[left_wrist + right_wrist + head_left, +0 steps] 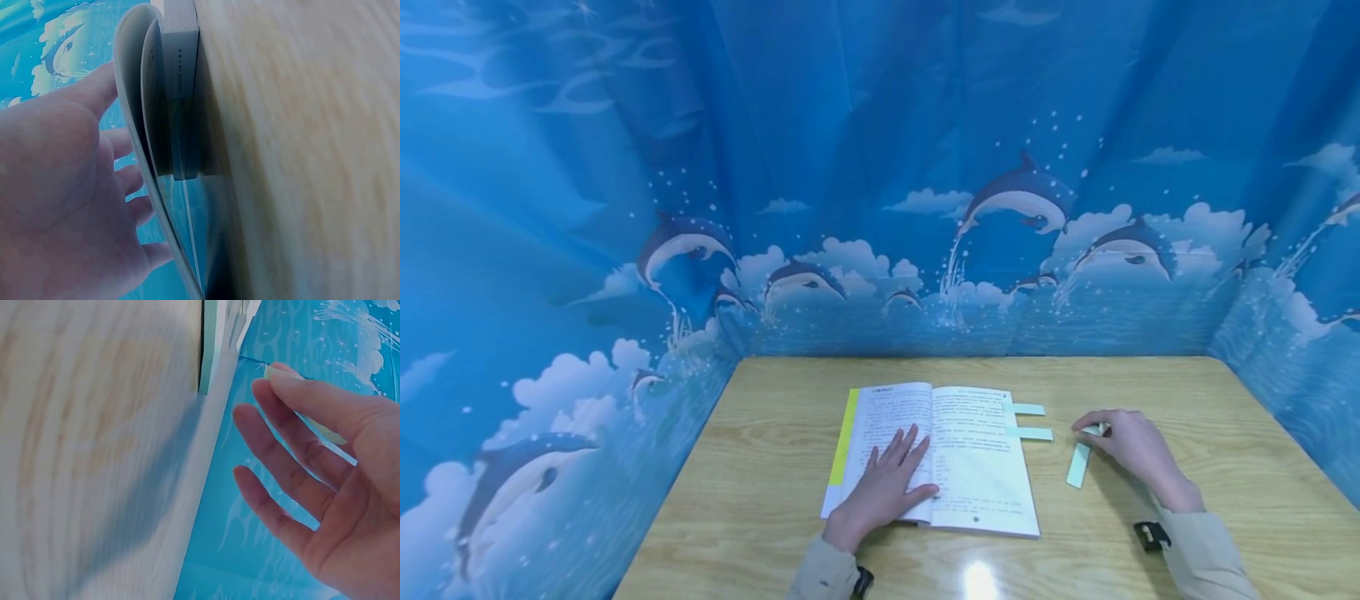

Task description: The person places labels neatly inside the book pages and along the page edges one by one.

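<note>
The open book [981,492] lies on the table [737,533], its printed pages facing up and a yellow-green band [844,437] along its left edge, at about 9 o'clock from its centre. At 8 o'clock from that centre, the left hand [883,487] rests on the left page, fingers extended and spread, thumb reaching across the gutter; it grasps nothing. The left wrist view shows this side of the book bowed upward beside the palm. Two pale green tabs project from the right page: an upper tab [1030,409] at 2 o'clock and a lower tab [1036,434] just short of 3 o'clock. The right hand [1131,446] is well apart from the book, at 3 o'clock, its thumb and index finger pinched together on a pale green slip [324,430], the remaining fingers loosely bent and separated. Between book and right hand, at 8 to 9 o'clock from the latter, is a pale green strip [1078,467], its upper end just beside the thumb; whether it joins the slip cannot be told. A blue dolphin-print curtain [880,333] stands at 12 o'clock, behind the table. Both sleeves [1206,546] are pale.
</note>
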The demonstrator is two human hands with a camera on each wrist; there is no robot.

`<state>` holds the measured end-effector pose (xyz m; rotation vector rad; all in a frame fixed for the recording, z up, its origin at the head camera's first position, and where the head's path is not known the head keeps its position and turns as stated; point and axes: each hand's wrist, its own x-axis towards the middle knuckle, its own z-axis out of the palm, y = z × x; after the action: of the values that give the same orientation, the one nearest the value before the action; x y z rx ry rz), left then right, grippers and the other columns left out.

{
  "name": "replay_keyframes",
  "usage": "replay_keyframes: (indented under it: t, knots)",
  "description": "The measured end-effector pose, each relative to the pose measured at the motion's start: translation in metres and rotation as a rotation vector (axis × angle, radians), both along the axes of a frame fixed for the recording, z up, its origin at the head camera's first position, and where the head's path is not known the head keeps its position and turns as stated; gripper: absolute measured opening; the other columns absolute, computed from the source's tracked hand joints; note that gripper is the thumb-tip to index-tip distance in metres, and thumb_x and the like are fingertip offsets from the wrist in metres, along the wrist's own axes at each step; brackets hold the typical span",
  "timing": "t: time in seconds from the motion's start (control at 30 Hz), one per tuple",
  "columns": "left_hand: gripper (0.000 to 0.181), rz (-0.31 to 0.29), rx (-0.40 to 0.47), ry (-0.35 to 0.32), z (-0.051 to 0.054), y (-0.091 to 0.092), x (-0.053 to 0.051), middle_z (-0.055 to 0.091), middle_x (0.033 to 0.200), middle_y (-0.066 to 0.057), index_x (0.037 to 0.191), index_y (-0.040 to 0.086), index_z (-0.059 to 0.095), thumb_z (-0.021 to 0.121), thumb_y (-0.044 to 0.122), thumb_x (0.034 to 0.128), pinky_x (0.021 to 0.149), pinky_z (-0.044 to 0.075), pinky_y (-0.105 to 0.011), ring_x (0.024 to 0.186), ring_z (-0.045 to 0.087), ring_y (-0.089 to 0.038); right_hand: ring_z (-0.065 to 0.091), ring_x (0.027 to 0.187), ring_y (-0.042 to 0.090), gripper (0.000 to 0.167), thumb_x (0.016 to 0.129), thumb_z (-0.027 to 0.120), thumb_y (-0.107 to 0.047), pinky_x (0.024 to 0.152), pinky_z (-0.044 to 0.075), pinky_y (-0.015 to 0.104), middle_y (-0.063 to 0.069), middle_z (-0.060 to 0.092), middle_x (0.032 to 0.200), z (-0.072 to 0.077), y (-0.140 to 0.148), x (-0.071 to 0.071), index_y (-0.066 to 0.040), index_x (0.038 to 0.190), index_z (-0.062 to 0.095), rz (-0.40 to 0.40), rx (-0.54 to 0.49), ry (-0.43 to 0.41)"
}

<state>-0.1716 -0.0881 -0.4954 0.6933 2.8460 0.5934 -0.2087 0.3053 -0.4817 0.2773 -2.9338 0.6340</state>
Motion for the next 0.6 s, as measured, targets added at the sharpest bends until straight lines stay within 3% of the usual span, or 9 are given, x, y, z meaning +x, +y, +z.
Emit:
replay_keyframes:
  t: [0.13, 0.2, 0.27, 0.4, 0.5, 0.6]
  knots:
    - [0.074, -0.004, 0.003, 0.005, 0.0, -0.001, 0.0, 0.017, 0.169, -0.01, 0.16, 0.016, 0.031, 0.055, 0.052, 0.1006, 0.121, 0.019, -0.065, 0.155, 0.018, -0.032, 0.055, 0.061, 0.013, 0.018, 0.088, 0.078, -0.017, 0.063, 0.054, 0.042, 0.017, 0.076, 0.097, 0.003, -0.003, 0.001, -0.005, 0.102, 0.079, -0.022, -0.024, -0.031]
    - [0.074, -0.004, 0.002, 0.002, -0.001, -0.001, -0.001, 0.016, 0.169, -0.009, 0.16, 0.016, 0.031, 0.054, 0.053, 0.1008, 0.121, 0.018, -0.064, 0.155, 0.017, -0.031, 0.059, 0.064, 0.016, 0.019, 0.09, 0.076, -0.019, 0.069, 0.055, 0.048, 0.018, 0.076, 0.102, 0.004, -0.005, 0.002, -0.005, 0.104, 0.078, -0.023, -0.033, -0.012]
    - [0.074, -0.003, -0.002, 0.001, -0.002, -0.001, -0.001, 0.016, 0.169, -0.008, 0.161, 0.017, 0.03, 0.054, 0.053, 0.1008, 0.121, 0.018, -0.064, 0.155, 0.017, -0.031, 0.058, 0.061, 0.021, 0.021, 0.092, 0.074, -0.018, 0.065, 0.053, 0.049, 0.018, 0.076, 0.102, 0.005, -0.006, 0.003, -0.006, 0.108, 0.077, -0.017, -0.052, 0.011]
    - [0.074, 0.006, -0.01, -0.01, -0.004, 0.0, -0.002, 0.014, 0.17, -0.006, 0.161, 0.018, 0.029, 0.053, 0.054, 0.1007, 0.122, 0.017, -0.063, 0.155, 0.015, -0.029, 0.067, 0.073, 0.03, 0.026, 0.091, 0.075, -0.017, 0.067, 0.054, 0.049, 0.015, 0.076, 0.099, 0.006, -0.012, 0.005, -0.007, 0.116, 0.074, -0.007, -0.091, 0.083]
    - [0.074, 0.009, -0.013, -0.016, -0.004, 0.0, -0.002, 0.014, 0.17, -0.006, 0.161, 0.019, 0.03, 0.054, 0.054, 0.1004, 0.122, 0.017, -0.063, 0.156, 0.015, -0.029, 0.07, 0.086, 0.031, 0.022, 0.092, 0.075, -0.019, 0.075, 0.055, 0.052, 0.012, 0.076, 0.099, 0.007, -0.02, 0.006, -0.009, 0.111, 0.075, -0.02, -0.113, 0.083]
    - [0.074, 0.009, -0.011, -0.016, -0.004, 0.0, -0.002, 0.015, 0.17, -0.006, 0.161, 0.019, 0.03, 0.054, 0.054, 0.1005, 0.122, 0.017, -0.062, 0.156, 0.015, -0.029, 0.07, 0.085, 0.027, 0.015, 0.094, 0.073, -0.022, 0.074, 0.057, 0.049, 0.009, 0.076, 0.1, 0.009, -0.031, 0.007, -0.011, 0.104, 0.076, -0.029, -0.143, 0.037]
